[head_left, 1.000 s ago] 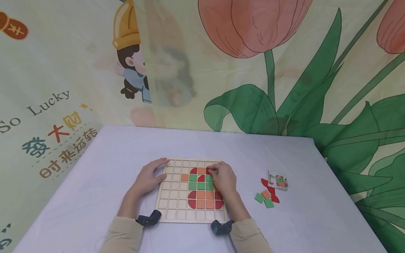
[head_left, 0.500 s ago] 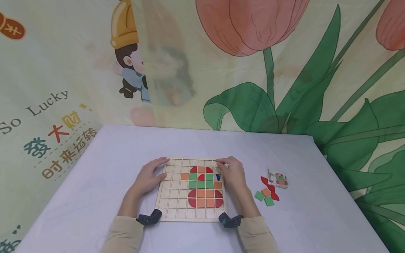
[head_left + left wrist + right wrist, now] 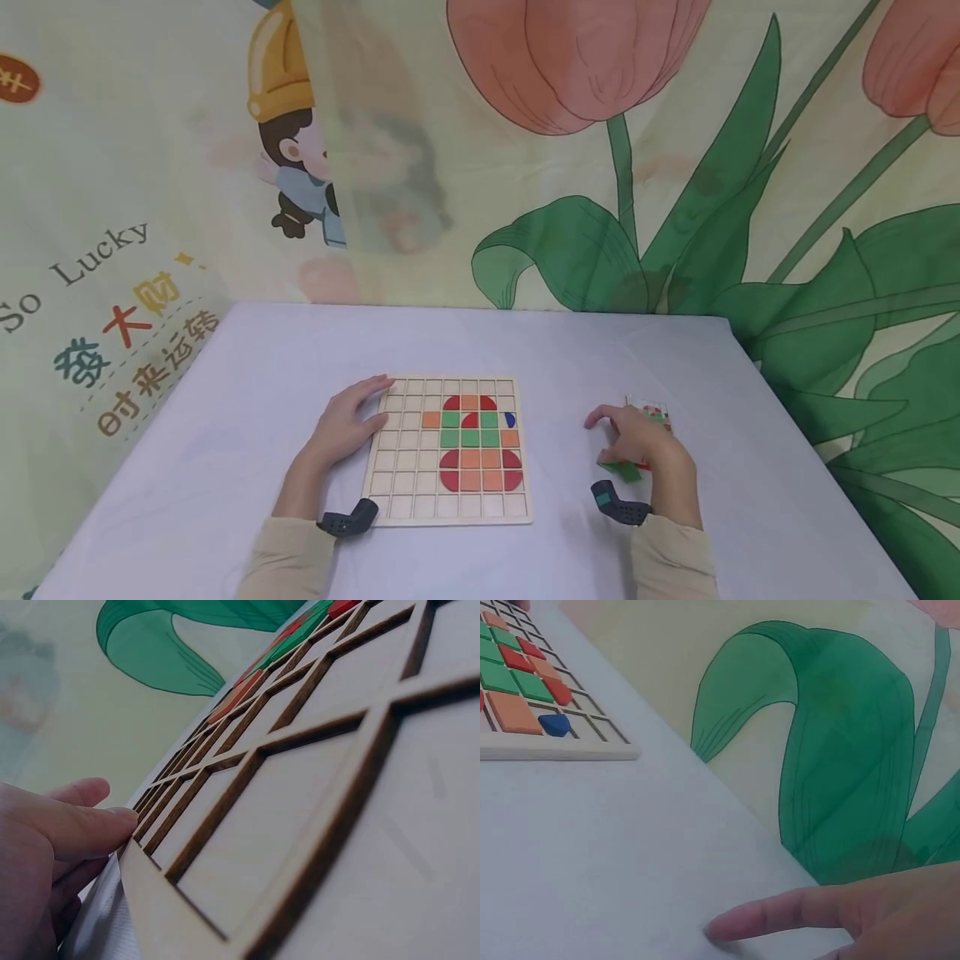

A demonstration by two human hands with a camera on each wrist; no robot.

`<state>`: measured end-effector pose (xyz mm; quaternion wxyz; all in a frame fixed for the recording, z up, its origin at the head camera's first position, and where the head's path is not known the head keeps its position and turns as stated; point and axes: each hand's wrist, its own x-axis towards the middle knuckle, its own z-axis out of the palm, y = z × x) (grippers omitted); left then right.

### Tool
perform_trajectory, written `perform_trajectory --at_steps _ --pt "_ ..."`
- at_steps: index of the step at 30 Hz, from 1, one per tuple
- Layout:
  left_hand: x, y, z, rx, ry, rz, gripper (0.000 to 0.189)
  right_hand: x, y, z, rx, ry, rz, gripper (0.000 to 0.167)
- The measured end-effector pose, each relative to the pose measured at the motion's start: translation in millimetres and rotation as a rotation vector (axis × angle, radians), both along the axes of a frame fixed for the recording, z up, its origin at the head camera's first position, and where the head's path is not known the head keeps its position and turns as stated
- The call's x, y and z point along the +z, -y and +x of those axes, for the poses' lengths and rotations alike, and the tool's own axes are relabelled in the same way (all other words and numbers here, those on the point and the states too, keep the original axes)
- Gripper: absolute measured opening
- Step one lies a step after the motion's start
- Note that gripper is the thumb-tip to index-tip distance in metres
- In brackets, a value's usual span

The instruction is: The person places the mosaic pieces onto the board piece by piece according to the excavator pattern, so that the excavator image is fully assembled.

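A wooden grid board (image 3: 405, 483) lies on the table with red, green and orange pieces and one blue piece (image 3: 510, 420) set in its cells. My left hand (image 3: 341, 425) rests at the board's left edge, fingertips at the far corner and thumb on the rim. In the left wrist view, the thumb (image 3: 97, 829) touches the wooden frame. To the right of the board, my right hand (image 3: 641, 437) is over the loose pieces, thumb and fingers spread apart. Green tiles (image 3: 622, 471) show under its thumb; the other loose pieces are mostly hidden by the hand.
A small patterned card (image 3: 654, 410) lies just beyond the right hand, partly covered. White cloth covers the table (image 3: 300, 342), whose far edge meets a printed curtain (image 3: 555, 250). A dark camera is strapped to each wrist.
After leaving a red piece in the board's top coloured row, my right hand has moved right, off the board and over the loose pieces. The left hand stays at the board's edge.
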<state>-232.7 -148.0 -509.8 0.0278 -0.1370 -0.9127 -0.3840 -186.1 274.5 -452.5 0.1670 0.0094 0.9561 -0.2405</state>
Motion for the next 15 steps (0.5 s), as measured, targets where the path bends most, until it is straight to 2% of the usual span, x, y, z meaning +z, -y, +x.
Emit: perform_trajectory --at_steps 3,10,12,15 --pt "-1.0 0.7 -0.2 -0.002 -0.001 0.008 0.053 -7.3 5.8 -4.8 -0.03 -0.039 0.029 0.042" --pt "-1.9 1.5 -1.1 0.003 -0.005 0.014 0.052 -28.3 36.9 -27.9 -0.156 -0.206 -0.017 0.026" --pt "-1.5 1.6 -0.8 0.001 -0.006 0.015 0.052 -28.3 41.3 -29.9 -0.168 -0.222 -0.008 0.028" --pt "-0.5 1.6 -1.0 -0.007 -0.009 0.016 0.052 -25.2 42.0 -28.1 -0.159 -0.203 -0.01 0.032"
